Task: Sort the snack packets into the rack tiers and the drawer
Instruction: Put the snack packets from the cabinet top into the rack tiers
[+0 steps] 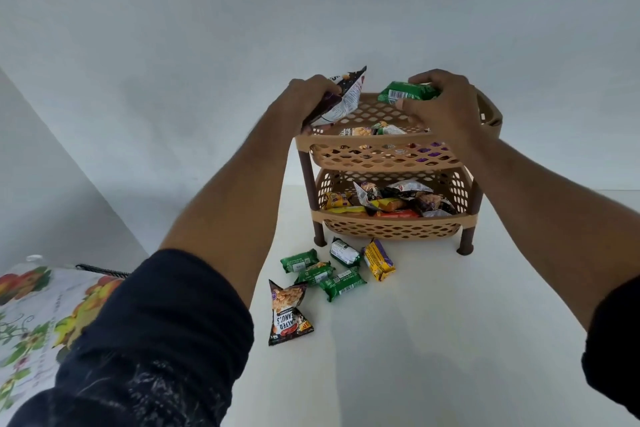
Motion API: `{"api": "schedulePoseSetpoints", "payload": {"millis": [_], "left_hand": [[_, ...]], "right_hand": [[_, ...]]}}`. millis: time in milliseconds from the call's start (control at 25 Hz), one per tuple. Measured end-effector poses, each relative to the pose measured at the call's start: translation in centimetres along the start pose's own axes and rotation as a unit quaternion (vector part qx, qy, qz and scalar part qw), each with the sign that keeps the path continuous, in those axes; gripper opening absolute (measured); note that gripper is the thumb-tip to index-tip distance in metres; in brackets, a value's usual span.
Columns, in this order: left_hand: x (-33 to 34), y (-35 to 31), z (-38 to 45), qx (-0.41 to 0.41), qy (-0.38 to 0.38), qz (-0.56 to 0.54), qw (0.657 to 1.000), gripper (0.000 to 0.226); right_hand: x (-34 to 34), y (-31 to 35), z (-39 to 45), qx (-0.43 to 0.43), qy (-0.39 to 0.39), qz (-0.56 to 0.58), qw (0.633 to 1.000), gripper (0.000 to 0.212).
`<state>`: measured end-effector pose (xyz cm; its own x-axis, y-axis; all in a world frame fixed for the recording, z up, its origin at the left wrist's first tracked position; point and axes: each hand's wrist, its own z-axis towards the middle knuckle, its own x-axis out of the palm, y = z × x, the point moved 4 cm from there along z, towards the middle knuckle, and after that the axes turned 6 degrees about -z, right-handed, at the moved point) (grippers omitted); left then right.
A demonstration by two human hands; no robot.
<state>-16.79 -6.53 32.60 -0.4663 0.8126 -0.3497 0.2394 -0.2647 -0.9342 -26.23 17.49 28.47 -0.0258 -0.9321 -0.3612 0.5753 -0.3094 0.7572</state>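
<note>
green packet [407, 92] in right hand [446, 104], over rack [381, 149]

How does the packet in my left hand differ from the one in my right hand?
The packet in the left hand, a dark-and-white pouch, is flat, pointed and tilted up. The green packet in the right hand is a small blocky bar lying level. Both are held over the rack's top tier.

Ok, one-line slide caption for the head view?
Left hand holds a peanut packet, right hand a green packet, above the rack's top tier.
</note>
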Motion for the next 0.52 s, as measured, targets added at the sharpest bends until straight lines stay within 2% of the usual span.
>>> {"api": "schedulePoseSetpoints", "payload": {"millis": [160,320,520], "left_hand": [[1.2,-0.8,0.8,-0.041,0.041,-0.018,0.998,0.044],[1.9,-0.9,1.8,-0.068,0.035,-0.066,0.995,0.031],[3.0,-1.4,4.5,0.018,-0.039,-0.055,0.998,0.057]], "right_hand": [[0.2,-1.4,1.6,0.085,-0.013,0.003,0.996,0.051],[0.3,-2.8,3.0,0.116,0.016,-0.068,0.991,0.046],[1.1,-4.2,4.3,0.159,0.066,-0.125,0.977,0.027]]}}
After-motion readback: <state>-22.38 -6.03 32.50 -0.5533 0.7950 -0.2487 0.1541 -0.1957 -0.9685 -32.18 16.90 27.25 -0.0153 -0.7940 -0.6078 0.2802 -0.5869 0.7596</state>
